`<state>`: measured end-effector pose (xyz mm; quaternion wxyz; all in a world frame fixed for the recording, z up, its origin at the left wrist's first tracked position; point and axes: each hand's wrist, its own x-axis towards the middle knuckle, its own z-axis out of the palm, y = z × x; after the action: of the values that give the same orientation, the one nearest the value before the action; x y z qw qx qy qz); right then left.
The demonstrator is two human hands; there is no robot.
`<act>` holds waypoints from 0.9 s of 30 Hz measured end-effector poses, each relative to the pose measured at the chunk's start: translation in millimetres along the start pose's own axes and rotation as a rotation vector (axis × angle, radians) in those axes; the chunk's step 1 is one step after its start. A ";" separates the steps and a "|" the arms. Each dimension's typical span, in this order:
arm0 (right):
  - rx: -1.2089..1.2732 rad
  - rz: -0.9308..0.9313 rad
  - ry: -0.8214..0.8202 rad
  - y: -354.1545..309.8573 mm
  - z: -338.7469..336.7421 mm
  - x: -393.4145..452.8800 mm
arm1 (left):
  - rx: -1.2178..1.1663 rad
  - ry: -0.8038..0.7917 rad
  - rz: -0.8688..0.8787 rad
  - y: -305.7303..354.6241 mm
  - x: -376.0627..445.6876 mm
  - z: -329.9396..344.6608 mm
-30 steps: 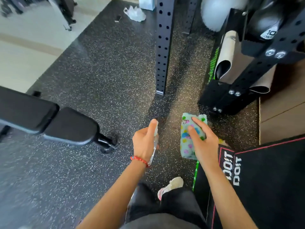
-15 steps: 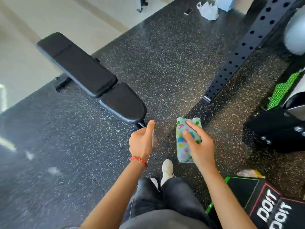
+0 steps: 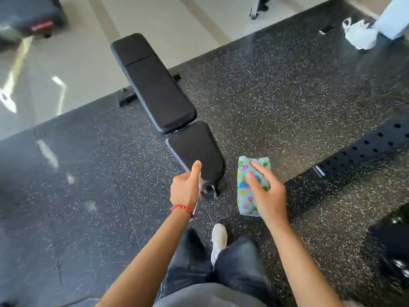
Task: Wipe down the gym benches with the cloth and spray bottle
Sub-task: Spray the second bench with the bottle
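Observation:
A black padded gym bench (image 3: 159, 89) stretches away from me on the speckled rubber floor, its seat pad (image 3: 195, 149) nearest. My left hand (image 3: 185, 189) grips a clear spray bottle (image 3: 200, 189), mostly hidden behind the fist, thumb lying along its top, just over the near end of the seat pad. My right hand (image 3: 266, 193) holds a folded pale-green cloth (image 3: 252, 185) with coloured dots, fingers laid across its top, right of the bench and above the floor.
A black perforated rack upright (image 3: 363, 149) lies at the right. A white plastic bag (image 3: 359, 33) and a dark phone-like thing (image 3: 327, 29) sit far right by someone's trouser leg (image 3: 394, 16). Black equipment (image 3: 394, 247) stands at the right edge; another black pad (image 3: 28, 16) is top left. My white shoe (image 3: 218, 235) is below.
The view has swung left, bringing the bench from the left side to straight ahead. Both hands keep their hold on bottle and cloth and now sit at the bench's near end.

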<state>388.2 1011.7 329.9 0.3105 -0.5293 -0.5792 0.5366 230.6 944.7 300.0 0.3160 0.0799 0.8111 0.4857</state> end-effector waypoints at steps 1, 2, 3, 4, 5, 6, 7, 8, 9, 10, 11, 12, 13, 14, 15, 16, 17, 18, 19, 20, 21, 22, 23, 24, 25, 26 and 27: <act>-0.013 0.002 -0.014 -1.0 3.2 9.2 | -0.014 0.018 -0.024 1.6 8.3 0.5; -0.024 0.006 -0.024 -1.2 6.7 16.7 | -0.012 0.034 -0.047 2.0 16.3 0.6; -0.026 0.015 -0.034 -1.4 10.7 22.9 | 0.002 0.048 -0.064 3.5 23.1 -0.1; -0.030 0.024 -0.042 -1.0 15.1 28.5 | 0.019 0.054 -0.081 4.6 30.6 -1.1; -0.038 0.031 -0.044 0.1 20.0 34.0 | 0.037 0.054 -0.082 5.8 38.8 -2.1; -0.046 0.039 -0.040 1.6 25.2 39.3 | 0.059 0.062 -0.079 7.4 46.5 -3.0; -0.053 0.052 -0.036 3.6 30.7 44.1 | 0.087 0.076 -0.077 9.4 54.5 -3.7; -0.054 0.070 -0.035 5.3 36.9 49.1 | 0.104 0.084 -0.084 11.9 63.1 -4.0; -0.056 0.086 -0.035 7.1 43.3 54.0 | 0.107 0.084 -0.097 12.9 72.7 -3.8; -0.060 0.099 -0.037 9.0 49.8 58.8 | 0.108 0.082 -0.116 13.1 82.4 -3.3; -0.066 0.111 -0.035 11.1 57.1 63.9 | 0.115 0.086 -0.132 12.6 92.3 -3.2; -0.070 0.126 -0.028 12.6 64.4 68.6 | 0.127 0.090 -0.151 12.4 101.7 -4.1; -0.068 0.142 -0.020 13.7 71.8 72.6 | 0.138 0.093 -0.166 10.9 111.3 -5.5; -0.063 0.155 -0.009 15.2 79.5 76.4 | 0.150 0.093 -0.180 9.1 121.0 -7.6; -0.061 0.167 0.004 17.0 87.3 80.1 | 0.164 0.090 -0.190 6.5 131.0 -9.6; -0.061 0.180 0.015 18.8 95.0 84.3 | 0.183 0.088 -0.197 4.2 140.2 -11.8; -0.060 0.192 0.021 20.5 102.0 88.5 | 0.205 0.090 -0.203 0.2 149.5 -13.7; -0.056 0.203 0.025 21.4 109.1 92.7 | 0.222 0.090 -0.212 -2.7 157.7 -15.7; -0.053 0.210 0.028 21.9 115.5 96.7 | 0.234 0.086 -0.224 -6.2 165.7 -17.4; -0.054 0.213 0.030 22.0 121.2 100.6 | 0.244 0.082 -0.237 -8.9 172.4 -19.4; -0.056 0.213 0.035 21.7 126.7 104.2 | 0.258 0.079 -0.249 -12.3 179.1 -21.2; -0.057 0.212 0.042 20.9 131.5 107.4 | 0.277 0.073 -0.259 -14.1 184.7 -23.2; -0.059 0.213 0.050 20.1 135.8 110.1 | 0.293 0.063 -0.270 -15.8 189.9 -24.9; -0.060 0.213 0.058 19.4 139.7 112.7 | 0.307 0.052 -0.280 -16.9 195.1 -26.1; -0.059 0.214 0.069 18.8 143.2 115.2 | 0.316 0.042 -0.287 -18.4 200.3 -27.3; -0.056 0.219 0.081 18.3 146.7 117.4 | 0.323 0.036 -0.294 -19.0 205.1 -28.6; -0.053 0.227 0.090 17.4 150.1 119.4 | 0.331 0.036 -0.300 -20.5 209.5 -29.7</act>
<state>224.3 1078.4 253.7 0.2597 -0.6230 -0.5149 0.5285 51.7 1003.6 201.4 0.3527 0.0002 0.8881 0.2947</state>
